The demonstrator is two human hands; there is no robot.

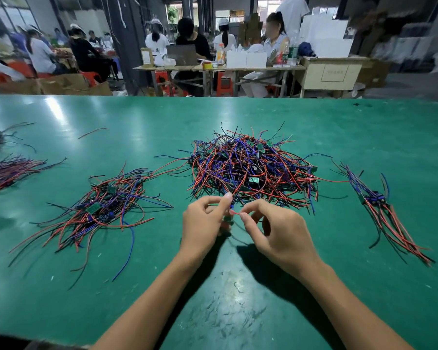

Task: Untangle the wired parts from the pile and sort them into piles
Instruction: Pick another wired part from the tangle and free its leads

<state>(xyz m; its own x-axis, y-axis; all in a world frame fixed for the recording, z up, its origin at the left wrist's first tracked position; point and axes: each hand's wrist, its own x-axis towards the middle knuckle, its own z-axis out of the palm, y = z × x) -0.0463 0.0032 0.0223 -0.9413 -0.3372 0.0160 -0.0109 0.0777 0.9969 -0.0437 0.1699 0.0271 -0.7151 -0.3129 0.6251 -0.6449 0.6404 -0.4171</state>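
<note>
A big tangled pile (pixel 250 168) of red, blue and black wires with small green boards lies mid-table. Just in front of it my left hand (pixel 204 223) holds a small green wired part (pixel 228 218), fingers curled round it. My right hand (pixel 276 228) pinches a red wire (pixel 235 212) of that part between thumb and forefinger. The two hands are close together, nearly touching. A looser sorted pile (pixel 104 208) lies to the left, and a neat bundle (pixel 382 210) lies to the right.
The green table (pixel 238 299) is scratched near its front edge. More wire bundles (pixel 8 170) lie at the far left, and a single red wire (pixel 92 132) lies apart. Beyond the table's far edge, people sit at other workbenches.
</note>
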